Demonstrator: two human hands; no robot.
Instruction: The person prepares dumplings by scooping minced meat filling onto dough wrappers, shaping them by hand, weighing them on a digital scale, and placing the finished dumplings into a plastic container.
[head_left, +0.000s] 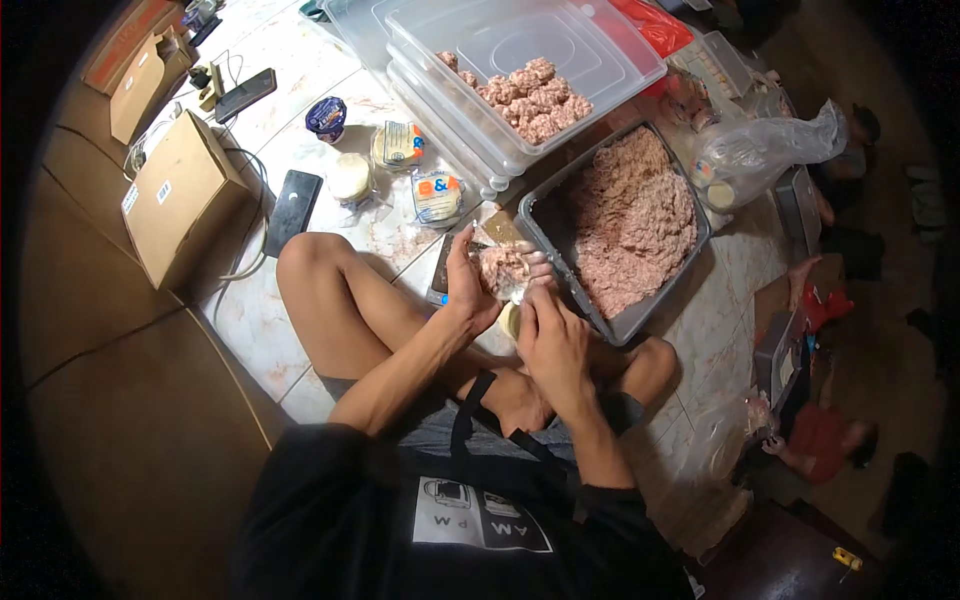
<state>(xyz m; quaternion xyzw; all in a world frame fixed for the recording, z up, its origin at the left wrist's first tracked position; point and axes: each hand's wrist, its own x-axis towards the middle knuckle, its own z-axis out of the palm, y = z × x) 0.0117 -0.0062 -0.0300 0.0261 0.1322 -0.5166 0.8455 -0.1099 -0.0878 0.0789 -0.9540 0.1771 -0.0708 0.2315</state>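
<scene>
My left hand (466, 289) cups a lump of minced meat (502, 270), its fingers curled round the far side. The fingers of my right hand (553, 334) are bunched against the lump's lower right edge. Something pale and shiny shows there, too small to tell what. Just below my hands is a pale round stack (510, 321), partly covered by my right hand. A small digital scale (441, 277) lies behind my left hand, mostly hidden. Close by on the right, a grey tub (551, 232) holds a large mass of minced meat (637, 217).
Stacked clear plastic boxes (480, 142) stand ahead, the top one holding meat balls (536, 97). Packs of round wrappers (437, 196), a lidded cup (326, 118), phones (294, 210) and a cardboard box (184, 195) lie left. A plastic bag (772, 150) and other people (821, 442) are right.
</scene>
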